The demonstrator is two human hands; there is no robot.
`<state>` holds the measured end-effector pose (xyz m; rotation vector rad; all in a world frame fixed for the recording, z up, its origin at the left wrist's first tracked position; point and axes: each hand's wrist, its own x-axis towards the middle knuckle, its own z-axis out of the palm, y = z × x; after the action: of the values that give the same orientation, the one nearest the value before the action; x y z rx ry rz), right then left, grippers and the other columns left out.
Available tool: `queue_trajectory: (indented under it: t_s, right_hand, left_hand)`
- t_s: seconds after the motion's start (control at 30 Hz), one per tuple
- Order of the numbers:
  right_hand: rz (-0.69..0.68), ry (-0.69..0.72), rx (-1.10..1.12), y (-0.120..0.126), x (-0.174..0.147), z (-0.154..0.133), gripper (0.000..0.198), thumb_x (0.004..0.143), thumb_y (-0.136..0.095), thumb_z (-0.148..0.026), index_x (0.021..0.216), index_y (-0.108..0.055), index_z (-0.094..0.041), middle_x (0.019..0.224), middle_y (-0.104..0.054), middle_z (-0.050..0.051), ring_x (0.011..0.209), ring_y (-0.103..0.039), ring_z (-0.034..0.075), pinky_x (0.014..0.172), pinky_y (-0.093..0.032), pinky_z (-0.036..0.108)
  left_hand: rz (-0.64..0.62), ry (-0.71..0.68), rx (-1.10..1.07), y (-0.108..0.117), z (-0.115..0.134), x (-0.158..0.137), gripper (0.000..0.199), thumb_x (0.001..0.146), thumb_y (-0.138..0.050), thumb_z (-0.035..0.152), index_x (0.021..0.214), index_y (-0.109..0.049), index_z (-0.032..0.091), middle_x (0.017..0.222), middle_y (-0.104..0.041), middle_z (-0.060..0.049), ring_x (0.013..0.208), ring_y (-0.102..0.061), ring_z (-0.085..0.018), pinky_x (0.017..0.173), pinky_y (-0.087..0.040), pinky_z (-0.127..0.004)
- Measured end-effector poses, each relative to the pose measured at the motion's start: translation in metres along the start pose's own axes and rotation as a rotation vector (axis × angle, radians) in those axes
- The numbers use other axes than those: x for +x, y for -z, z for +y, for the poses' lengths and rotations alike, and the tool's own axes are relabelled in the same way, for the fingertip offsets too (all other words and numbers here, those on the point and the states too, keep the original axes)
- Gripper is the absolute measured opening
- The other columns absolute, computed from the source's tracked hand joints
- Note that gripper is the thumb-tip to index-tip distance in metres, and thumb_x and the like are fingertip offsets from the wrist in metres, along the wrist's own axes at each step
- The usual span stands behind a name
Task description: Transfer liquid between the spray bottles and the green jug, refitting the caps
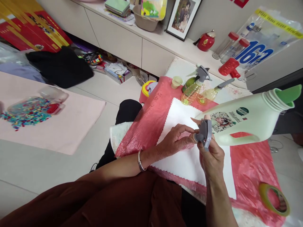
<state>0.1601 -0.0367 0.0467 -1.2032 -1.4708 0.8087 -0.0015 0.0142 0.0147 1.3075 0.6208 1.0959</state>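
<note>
A grey trigger spray head (205, 134) is between my hands, above a white scallop-edged sheet (169, 160). My right hand (213, 156) is closed round the body of the spray head. With thumb and fingers, my left hand (174, 140) pinches the round end of the spray head. Something clear and pinkish shows under the left fingers; I cannot tell whether it is a bottle joined to the head. Just beyond my right hand lies a large pale green jug (255, 116), tilted on its side, with a green piece (288, 96) in its mouth.
Spray bottles (190, 93) with grey heads and a small pale cup (176, 82) stand at the table's back. Pink plastic (149, 119) covers the table. A tape roll (274, 200) lies front right. Colourful small pieces (28, 113) are spread on a pink table at left.
</note>
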Motion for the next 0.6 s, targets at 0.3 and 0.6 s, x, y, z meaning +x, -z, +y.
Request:
queue_trajectory:
  t_s: [0.3, 0.6]
  right_hand:
    - [0.089, 0.159, -0.497, -0.006, -0.003, -0.017, 0.019, 0.101, -0.060, -0.027, 0.116, -0.072, -0.026, 0.119, -0.061, 0.006, 0.111, -0.058, 0.018, 0.096, -0.049, 0.030]
    - [0.086, 0.187, -0.642, -0.012, -0.002, -0.030, 0.014, 0.101, -0.062, -0.028, 0.110, -0.072, -0.023, 0.108, -0.063, 0.005, 0.101, -0.061, 0.016, 0.087, -0.051, 0.026]
  left_hand:
    - [-0.035, 0.024, -0.091, 0.001, -0.004, -0.001, 0.040, 0.094, -0.061, 0.056, 0.114, -0.068, 0.022, 0.114, -0.069, -0.008, 0.115, -0.062, -0.025, 0.104, -0.047, -0.041]
    - [0.002, -0.022, -0.206, 0.004, 0.006, -0.004, 0.036, 0.091, -0.068, 0.052, 0.108, -0.067, 0.021, 0.111, -0.068, -0.008, 0.110, -0.064, -0.022, 0.103, -0.047, -0.038]
